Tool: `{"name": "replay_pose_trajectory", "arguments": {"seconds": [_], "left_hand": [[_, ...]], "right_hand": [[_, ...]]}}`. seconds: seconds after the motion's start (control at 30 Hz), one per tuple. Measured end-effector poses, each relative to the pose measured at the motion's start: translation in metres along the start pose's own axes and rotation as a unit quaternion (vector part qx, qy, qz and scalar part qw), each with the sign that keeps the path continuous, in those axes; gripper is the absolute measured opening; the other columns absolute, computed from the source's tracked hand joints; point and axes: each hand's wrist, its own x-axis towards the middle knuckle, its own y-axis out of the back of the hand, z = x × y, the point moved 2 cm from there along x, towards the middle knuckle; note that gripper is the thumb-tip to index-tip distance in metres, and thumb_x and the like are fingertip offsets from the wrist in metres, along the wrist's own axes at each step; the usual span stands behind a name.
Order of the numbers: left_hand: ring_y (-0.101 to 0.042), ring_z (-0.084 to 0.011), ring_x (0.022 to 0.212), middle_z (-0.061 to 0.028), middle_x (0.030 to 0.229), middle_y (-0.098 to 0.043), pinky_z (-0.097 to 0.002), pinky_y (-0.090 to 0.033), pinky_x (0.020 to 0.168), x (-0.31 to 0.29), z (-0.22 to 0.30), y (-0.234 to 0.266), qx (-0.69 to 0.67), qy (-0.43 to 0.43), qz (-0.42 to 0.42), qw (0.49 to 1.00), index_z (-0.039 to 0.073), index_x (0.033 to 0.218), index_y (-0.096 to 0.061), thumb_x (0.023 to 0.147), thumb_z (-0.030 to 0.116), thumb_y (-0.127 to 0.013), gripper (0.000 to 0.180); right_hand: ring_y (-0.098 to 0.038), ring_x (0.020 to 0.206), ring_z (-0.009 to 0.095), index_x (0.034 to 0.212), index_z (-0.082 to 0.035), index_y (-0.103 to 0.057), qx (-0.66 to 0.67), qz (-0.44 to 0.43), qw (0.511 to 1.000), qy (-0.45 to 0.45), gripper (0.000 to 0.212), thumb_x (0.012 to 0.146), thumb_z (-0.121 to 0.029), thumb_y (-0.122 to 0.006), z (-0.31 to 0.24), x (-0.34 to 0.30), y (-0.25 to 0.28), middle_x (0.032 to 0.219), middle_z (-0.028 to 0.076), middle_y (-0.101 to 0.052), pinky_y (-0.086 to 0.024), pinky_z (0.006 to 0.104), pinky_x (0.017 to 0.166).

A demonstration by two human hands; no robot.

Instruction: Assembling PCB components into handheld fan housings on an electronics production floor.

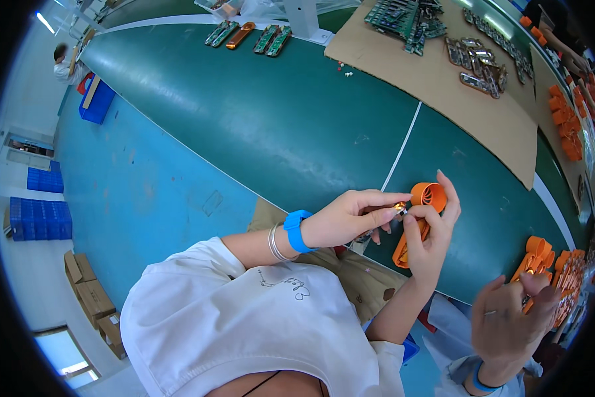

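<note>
My left hand [350,215], with a blue band and silvery bangles at the wrist, pinches a small shiny copper-coloured part [400,208] between thumb and forefinger. My right hand [430,248] meets it there, thumb and forefinger closing at the part's lower end, other fingers raised. What the right fingertips grip, if anything, is too small to make out. Just beyond and below the fingers lies an orange plastic housing, with a round ring-shaped head [430,194] and a long body [401,255] partly covered by my right hand.
Brown cardboard [443,79] carries green circuit boards [407,21] and metallic assemblies [476,59]. More boards [273,40] lie at the green table's far edge. At lower right, a co-worker's hand [512,317] works beside orange housings [536,258]. Blue crates [41,218] stand far left.
</note>
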Motion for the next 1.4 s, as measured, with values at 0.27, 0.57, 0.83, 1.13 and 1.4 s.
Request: {"name": "replay_pose_trajectory", "arguments": {"seconds": [0.27,0.57,0.83,1.13,1.4], "left_hand": [[-0.056,-0.0127,0.091,-0.0066,0.102,-0.050,-0.0257,-0.053,0.074,0.003,-0.003,-0.003,0.064,-0.035,-0.018,0.997,0.008,0.136,-0.047,0.098,0.012,-0.047,0.038],[-0.061,-0.0115,0.079,-0.0076,0.103,-0.058,-0.0245,-0.051,0.069,-0.005,0.000,0.003,0.094,-0.003,0.063,0.994,0.002,0.133,-0.048,0.097,0.008,-0.047,0.037],[-0.058,-0.0142,0.082,-0.0108,0.109,-0.059,-0.0276,-0.054,0.070,0.002,-0.009,-0.004,0.075,-0.046,0.050,0.995,-0.002,0.134,-0.045,0.096,0.004,-0.046,0.038],[-0.059,-0.0108,0.068,-0.0090,0.087,-0.064,-0.0262,-0.053,0.065,0.001,-0.007,-0.017,0.228,-0.090,0.087,0.966,-0.001,0.131,-0.049,0.093,0.001,-0.049,0.038],[-0.064,-0.0177,0.065,-0.0142,0.086,-0.065,-0.0277,-0.053,0.062,-0.008,0.001,-0.023,0.289,-0.104,0.088,0.947,-0.001,0.130,-0.050,0.090,-0.001,-0.051,0.039]], "right_hand": [[-0.035,0.125,0.033,0.071,-0.006,-0.061,0.073,-0.044,0.996,-0.015,0.004,0.071,-0.003,-0.064,0.011,0.004,0.009,0.137,0.016,-0.042,-0.030,0.0430,0.101],[-0.037,0.125,0.037,0.076,-0.011,-0.069,0.000,0.021,0.999,0.024,0.010,0.067,-0.009,-0.073,0.006,0.004,0.001,0.134,0.018,-0.045,-0.028,0.0461,0.103],[-0.022,0.134,0.041,0.073,-0.008,-0.069,-0.004,0.064,0.996,-0.062,0.004,0.069,-0.006,-0.068,0.002,-0.010,0.001,0.145,0.015,-0.036,-0.022,0.0503,0.106],[-0.026,0.133,0.042,0.071,-0.006,-0.067,0.010,0.067,0.997,-0.021,0.002,0.072,-0.005,-0.067,0.004,-0.007,0.004,0.145,0.017,-0.036,-0.023,0.0501,0.106],[-0.025,0.134,0.043,0.071,-0.005,-0.067,0.024,0.063,0.998,-0.010,0.003,0.072,-0.002,-0.067,0.001,-0.014,-0.006,0.144,0.018,-0.038,-0.026,0.0488,0.106]]}}
